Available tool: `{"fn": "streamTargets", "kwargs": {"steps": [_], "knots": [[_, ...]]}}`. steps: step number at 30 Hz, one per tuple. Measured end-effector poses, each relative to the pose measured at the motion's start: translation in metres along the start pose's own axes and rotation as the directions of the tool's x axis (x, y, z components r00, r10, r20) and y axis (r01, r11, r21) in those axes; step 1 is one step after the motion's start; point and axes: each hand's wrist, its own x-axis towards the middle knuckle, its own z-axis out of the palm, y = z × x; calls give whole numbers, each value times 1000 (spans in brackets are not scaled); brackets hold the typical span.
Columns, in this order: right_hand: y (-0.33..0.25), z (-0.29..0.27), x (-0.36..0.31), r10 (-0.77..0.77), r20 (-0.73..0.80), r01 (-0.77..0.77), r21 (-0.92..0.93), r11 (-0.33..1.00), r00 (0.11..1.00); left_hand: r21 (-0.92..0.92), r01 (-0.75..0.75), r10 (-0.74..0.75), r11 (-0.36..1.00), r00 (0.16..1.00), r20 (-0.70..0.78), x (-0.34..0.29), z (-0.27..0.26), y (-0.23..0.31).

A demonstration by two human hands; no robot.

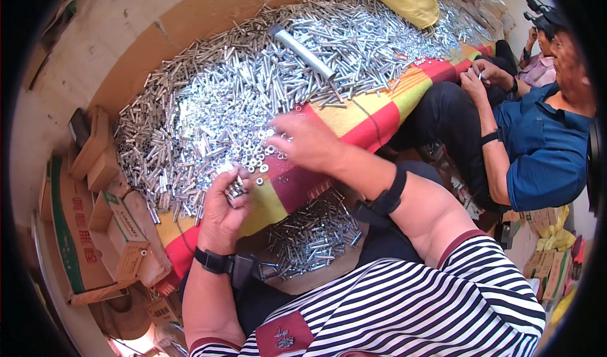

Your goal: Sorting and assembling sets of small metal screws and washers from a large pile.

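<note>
My left hand (pixel 226 208) is closed around a small bunch of shiny metal fasteners (pixel 236 187), held at the near edge of a big heap. Whether they are nuts or short sleeves is hard to make out. Over the loose nuts (pixel 254 162) on the heap's near side is my right hand (pixel 306 143), slightly blurred, thumb and fingers apart and nothing visible between them. The heap of metal bolts and sleeves (pixel 208 104) spreads across a red and yellow checked cloth (pixel 373 113). A grey metal tube (pixel 305 53) lies on top of it.
Below the cloth, between my legs, is a second pile of bolts (pixel 310 237). Cardboard boxes (pixel 123 230) stand at the left. A yellow sack (pixel 408 0) rests at the back. A person in a blue shirt (pixel 540 148) sits close on my right, with another person beyond.
</note>
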Motion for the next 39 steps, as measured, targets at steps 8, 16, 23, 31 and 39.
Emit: {"fn": "streamTargets", "kwargs": {"steps": [8,16,23,31,39], "knots": [[74,-38,14,79,-125,-144,-699,701,989,941,-185,675,285,735,-60,-8,-18,59],[13,6,19,-68,-190,30,-192,981,979,732,94,577,-675,686,443,3,-9,47],[-12,27,11,62,-132,-25,267,963,989,825,-52,611,-562,647,457,6,-7,48],[-22,18,8,247,-33,-102,852,514,969,768,-161,234,621,972,14,-14,28,14],[-23,9,6,131,214,-245,684,687,968,677,-179,216,714,976,31,-6,20,12]]}}
